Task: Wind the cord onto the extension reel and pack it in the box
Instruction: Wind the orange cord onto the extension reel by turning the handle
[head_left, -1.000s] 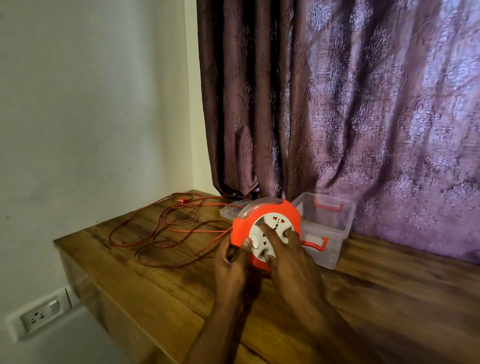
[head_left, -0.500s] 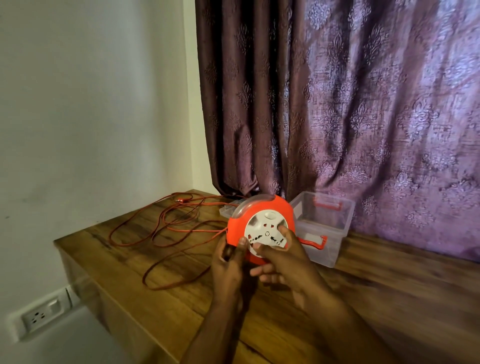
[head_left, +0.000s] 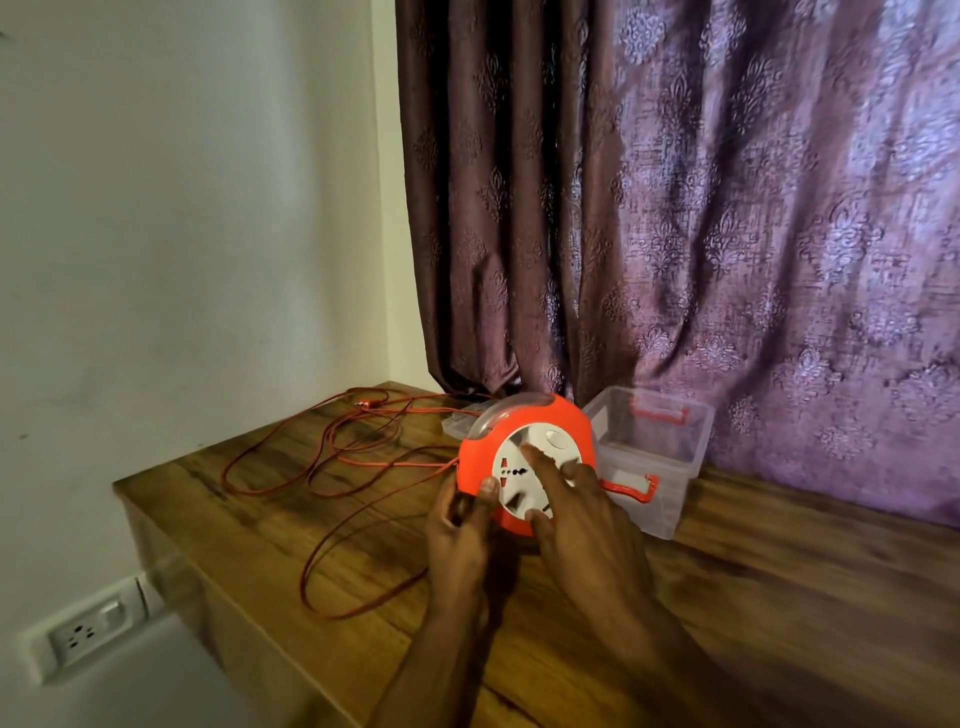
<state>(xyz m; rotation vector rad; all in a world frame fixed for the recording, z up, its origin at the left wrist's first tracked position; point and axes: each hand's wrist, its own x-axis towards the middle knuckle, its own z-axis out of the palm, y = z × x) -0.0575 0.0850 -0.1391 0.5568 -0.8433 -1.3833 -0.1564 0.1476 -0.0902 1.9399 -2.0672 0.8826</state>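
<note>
Reel: you have the orange extension drum standing on edge near the middle of the wooden counter, just in front of the clear box that sits by the curtain at the back edge. Your left hand grips the drum's left rim, thumb curled over the orange edge; your right hand lies with straight fingers spread on the white socket face, holding nothing. It looks like hard, smooth plastic, light and rigid, so it should not give under pressure but may slip or roll; brace it by the rim and turn it from the white face. Most of the cord lies loose toward the back left corner and across the left side of the counter. The cord is thin and limp and likely to kink or snag on its own loops, so guide it with light tension. For packing, lift the drum by its outer rim into the box, whose orange handles hang at its ends.
</note>
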